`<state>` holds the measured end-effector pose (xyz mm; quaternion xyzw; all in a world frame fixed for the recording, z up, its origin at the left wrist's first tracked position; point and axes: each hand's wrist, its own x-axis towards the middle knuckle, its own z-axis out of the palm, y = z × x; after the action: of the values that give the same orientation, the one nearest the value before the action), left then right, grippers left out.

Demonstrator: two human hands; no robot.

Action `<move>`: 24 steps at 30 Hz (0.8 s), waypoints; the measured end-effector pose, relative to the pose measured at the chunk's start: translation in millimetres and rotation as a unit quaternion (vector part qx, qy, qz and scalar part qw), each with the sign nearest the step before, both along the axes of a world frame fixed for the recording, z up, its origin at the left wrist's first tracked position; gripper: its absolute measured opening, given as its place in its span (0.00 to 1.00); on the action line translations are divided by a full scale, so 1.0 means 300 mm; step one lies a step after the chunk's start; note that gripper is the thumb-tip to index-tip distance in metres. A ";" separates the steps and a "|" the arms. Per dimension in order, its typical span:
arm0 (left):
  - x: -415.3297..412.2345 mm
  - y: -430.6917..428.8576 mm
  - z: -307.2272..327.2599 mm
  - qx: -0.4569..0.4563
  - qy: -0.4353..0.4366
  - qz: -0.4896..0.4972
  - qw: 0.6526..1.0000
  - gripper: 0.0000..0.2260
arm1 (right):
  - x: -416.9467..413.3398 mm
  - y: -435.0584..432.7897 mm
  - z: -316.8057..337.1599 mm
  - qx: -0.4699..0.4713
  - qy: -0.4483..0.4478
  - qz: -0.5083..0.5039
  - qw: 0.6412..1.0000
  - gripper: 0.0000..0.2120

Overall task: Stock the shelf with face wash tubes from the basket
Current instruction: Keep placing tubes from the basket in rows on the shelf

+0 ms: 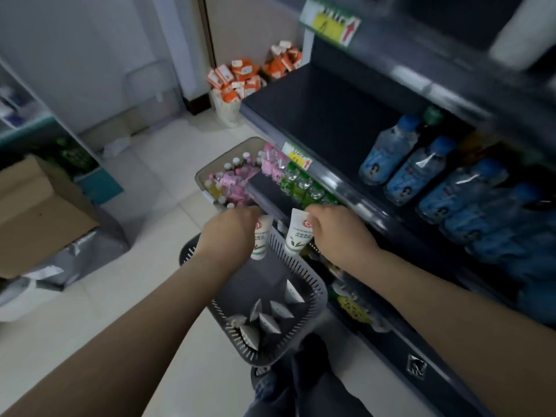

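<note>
Two tubes are held up on my feed, one per hand.
– How are the grips?
– My left hand (228,233) has its fingers curled round the first tube (261,240), which is mostly hidden behind my knuckles. My right hand (337,233) pinches the second tube (298,233) near its top edge, so it hangs roughly upright. Both tubes sit over the far rim of the grey basket (314,284).
– Anything in that basket?
– Several spare tubes (270,319) stand at its near end, at 6 o'clock from my hands.
– And the shelf?
– The shelf (331,121) runs from 12 to 4 o'clock, with water bottles (400,158) on it at 2. A beige basket (207,170) of small bottles sits on the floor at 12, and a cardboard box (36,206) is at 9.
</note>
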<state>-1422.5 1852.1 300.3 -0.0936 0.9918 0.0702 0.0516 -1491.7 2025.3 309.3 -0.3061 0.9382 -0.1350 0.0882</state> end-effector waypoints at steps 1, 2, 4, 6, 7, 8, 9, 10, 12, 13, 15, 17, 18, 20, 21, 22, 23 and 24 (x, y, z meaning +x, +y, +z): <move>-0.009 0.010 0.029 -0.003 0.013 -0.012 1.000 0.11 | 0.005 0.019 0.030 -0.004 0.007 -0.007 1.000 0.08; -0.018 0.022 0.057 -0.007 0.023 -0.024 0.999 0.11 | 0.011 0.037 0.058 -0.006 0.016 -0.013 1.000 0.08; -0.038 0.050 0.111 -0.011 0.035 -0.047 0.998 0.12 | 0.023 0.075 0.111 -0.008 0.032 -0.031 0.999 0.08; -0.058 0.084 0.160 -0.012 0.048 -0.071 0.996 0.12 | 0.032 0.114 0.162 -0.014 0.040 -0.052 0.998 0.07; -0.066 0.104 0.184 -0.011 0.053 -0.078 0.995 0.13 | 0.038 0.135 0.186 -0.022 0.040 -0.064 0.997 0.06; -0.071 0.125 0.207 -0.010 0.059 -0.083 0.995 0.13 | 0.042 0.156 0.211 -0.032 0.039 -0.076 0.996 0.07; -0.075 0.145 0.227 -0.007 0.064 -0.087 0.994 0.14 | 0.047 0.178 0.235 -0.041 0.038 -0.086 0.995 0.08; -0.078 0.165 0.247 -0.006 0.066 -0.091 0.994 0.14 | 0.051 0.201 0.257 -0.044 0.039 -0.097 0.994 0.08; -0.087 0.203 0.283 0.001 0.073 -0.101 0.992 0.12 | 0.062 0.247 0.302 -0.045 0.047 -0.116 0.991 0.10; -0.093 0.222 0.299 0.005 0.082 -0.109 0.991 0.11 | 0.068 0.271 0.324 -0.045 0.053 -0.123 0.990 0.10; -0.102 0.266 0.333 0.007 0.105 -0.131 0.986 0.07 | 0.083 0.321 0.367 -0.045 0.064 -0.133 0.988 0.09; -0.104 0.316 0.378 0.009 0.118 -0.147 0.982 0.05 | 0.101 0.373 0.407 -0.048 0.066 -0.142 0.986 0.09; -0.102 0.342 0.402 0.010 0.124 -0.153 0.980 0.05 | 0.110 0.400 0.424 -0.052 0.066 -0.146 0.986 0.09; -0.098 0.395 0.449 0.007 0.140 -0.166 0.976 0.07 | 0.131 0.455 0.457 -0.061 0.070 -0.152 0.984 0.10; -0.095 0.421 0.470 0.006 0.146 -0.172 0.974 0.07 | 0.142 0.482 0.470 -0.069 0.073 -0.154 0.983 0.10; -0.090 0.446 0.490 0.003 0.151 -0.178 0.972 0.07 | 0.152 0.508 0.483 -0.076 0.075 -0.157 0.982 0.11; -0.085 0.472 0.507 0.000 0.157 -0.184 0.970 0.07 | 0.162 0.535 0.497 -0.083 0.078 -0.158 0.981 0.11; -0.080 0.499 0.526 -0.001 0.161 -0.191 0.968 0.07 | 0.169 0.560 0.510 -0.088 0.083 -0.159 0.980 0.11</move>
<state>-1446.4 2001.9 458.0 0.1096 0.9866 0.0725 -0.0968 -1440.9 2193.2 462.3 -0.1698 0.9634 -0.2035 -0.0401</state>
